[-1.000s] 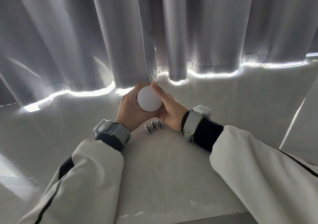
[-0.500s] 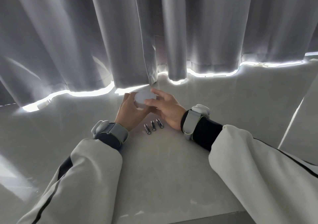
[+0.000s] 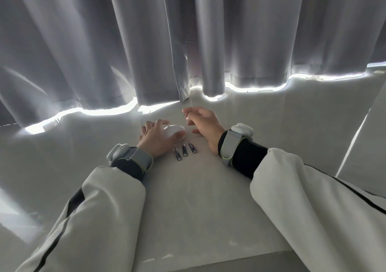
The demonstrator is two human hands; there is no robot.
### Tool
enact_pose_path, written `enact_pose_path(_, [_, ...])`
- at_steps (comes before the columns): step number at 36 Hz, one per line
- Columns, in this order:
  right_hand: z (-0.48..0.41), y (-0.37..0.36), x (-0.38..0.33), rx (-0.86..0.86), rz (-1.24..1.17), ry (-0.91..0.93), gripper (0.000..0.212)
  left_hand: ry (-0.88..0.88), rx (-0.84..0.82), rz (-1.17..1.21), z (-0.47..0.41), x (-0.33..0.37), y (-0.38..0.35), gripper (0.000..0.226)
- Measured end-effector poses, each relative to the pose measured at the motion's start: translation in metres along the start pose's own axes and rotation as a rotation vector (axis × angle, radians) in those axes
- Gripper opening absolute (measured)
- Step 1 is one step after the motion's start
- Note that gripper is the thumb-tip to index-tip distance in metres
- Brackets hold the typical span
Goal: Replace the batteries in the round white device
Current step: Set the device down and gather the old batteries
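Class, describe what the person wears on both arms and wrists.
Both arms wear loose white jacket sleeves with a thin dark stripe, over black inner cuffs. Each wrist carries a grey strap edged in green with a rounded white module. The hands are bare.

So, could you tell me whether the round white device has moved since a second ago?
Yes. The round white device has come down from being held up near the curtain hem to the table, just beyond the three batteries, under the left hand.

a single head-worn wide-angle view looks forward and down from above both sleeves, fairly close over the white table [image 3: 188, 209]. it faces the grey curtain [image 3: 146, 42] at the far edge.
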State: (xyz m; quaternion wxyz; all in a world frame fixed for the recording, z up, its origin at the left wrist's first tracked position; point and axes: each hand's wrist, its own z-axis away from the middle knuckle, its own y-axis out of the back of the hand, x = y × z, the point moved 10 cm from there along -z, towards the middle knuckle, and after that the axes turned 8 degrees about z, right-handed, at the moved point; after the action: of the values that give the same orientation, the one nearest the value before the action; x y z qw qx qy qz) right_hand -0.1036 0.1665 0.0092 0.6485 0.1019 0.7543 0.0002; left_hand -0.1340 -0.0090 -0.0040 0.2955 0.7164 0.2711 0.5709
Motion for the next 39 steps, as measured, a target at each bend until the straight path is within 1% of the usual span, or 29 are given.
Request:
enact_pose_path(5, [0.002,0.008,-0.003,0.063,0.083,0.01,0.022,0.028,0.08,0.143,0.004,-0.007,0.011,0.046])
enact_pose_path(7, [0.004,0.013,-0.008,0.089,0.197,0.042,0.021,0.064,0.122,0.214,0.008,-0.012,0.018,0.036])
enact_pose_path(8, [0.007,0.013,-0.011,0.082,0.31,0.069,0.021,0.085,0.141,0.24,0.011,-0.015,0.022,0.032])
enact_pose_path(10, [0.017,0.008,-0.017,0.028,0.595,0.13,0.022,0.118,0.174,0.276,0.016,-0.018,0.03,0.026])
enact_pose_path(11, [0.02,0.002,-0.017,-0.01,0.684,0.157,0.022,0.131,0.183,0.294,0.018,-0.02,0.031,0.024])
enact_pose_path(14, [0.039,-0.017,-0.022,-0.136,0.766,0.239,0.025,0.132,0.194,0.334,0.027,-0.019,0.034,0.022])
enact_pose_path(16, [0.053,-0.032,-0.025,-0.216,0.815,0.304,0.03,0.124,0.194,0.333,0.033,-0.016,0.034,0.022])
enact_pose_path(19, [0.071,-0.05,-0.023,-0.327,0.925,0.392,0.032,0.121,0.186,0.327,0.042,-0.014,0.032,0.021])
enact_pose_path(22, [0.081,-0.051,-0.022,-0.341,0.955,0.417,0.027,0.117,0.167,0.298,0.052,-0.012,0.029,0.018])
enact_pose_path(25, [0.082,-0.049,-0.024,-0.342,0.957,0.435,0.023,0.125,0.189,0.286,0.063,-0.012,0.031,0.019])
enact_pose_path(28, [0.085,-0.04,-0.024,-0.341,0.935,0.435,0.024,0.124,0.199,0.253,0.072,-0.008,0.029,0.02])
enact_pose_path(33, [0.092,-0.004,-0.02,-0.346,0.929,0.409,0.026,0.071,0.133,0.139,0.083,0.015,0.013,0.018])
enact_pose_path(36, [0.09,0.045,-0.016,-0.319,0.977,0.37,0.026,0.024,0.082,0.087,0.08,0.044,-0.008,0.015])
enact_pose_path(37, [0.09,0.055,-0.012,-0.303,0.971,0.352,0.026,0.042,0.039,0.08,0.083,0.043,-0.016,0.017])
enact_pose_path(39, [0.088,0.109,-0.006,-0.23,1.002,0.298,0.025,0.003,-0.029,0.096,0.076,0.079,-0.046,0.021])
